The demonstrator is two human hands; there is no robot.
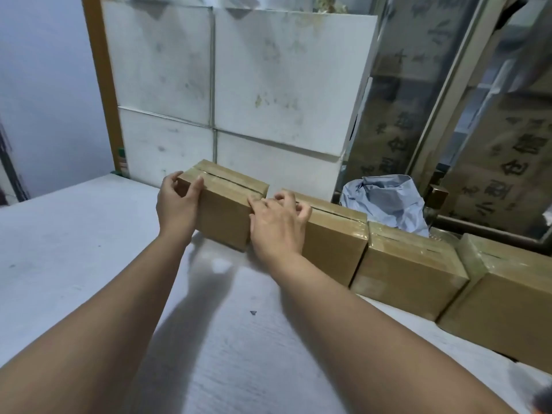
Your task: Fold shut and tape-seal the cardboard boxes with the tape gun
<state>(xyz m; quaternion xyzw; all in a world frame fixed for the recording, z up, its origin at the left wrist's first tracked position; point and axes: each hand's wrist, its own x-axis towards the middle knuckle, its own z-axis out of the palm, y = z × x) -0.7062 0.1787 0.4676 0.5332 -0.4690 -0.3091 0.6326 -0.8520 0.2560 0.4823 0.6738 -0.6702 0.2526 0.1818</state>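
Note:
Several brown cardboard boxes stand in a row along the far side of the white table [89, 249], their flaps folded shut and glossy tape over the top seams. My left hand [176, 201] grips the left end of the leftmost box [227, 210], thumb on its top edge. My right hand [277, 222] sits at that box's right near corner, fingers curled over the gap to the second box [331, 237]. A third box [409, 264] and a fourth box [501, 291] follow to the right. No tape gun is in view.
White panels [239, 85] lean upright behind the boxes. A crumpled blue-grey plastic bag [388, 201] lies behind the second and third boxes. Printed cartons and a metal frame [448, 115] stand at the back right. A dark object shows at the bottom right corner.

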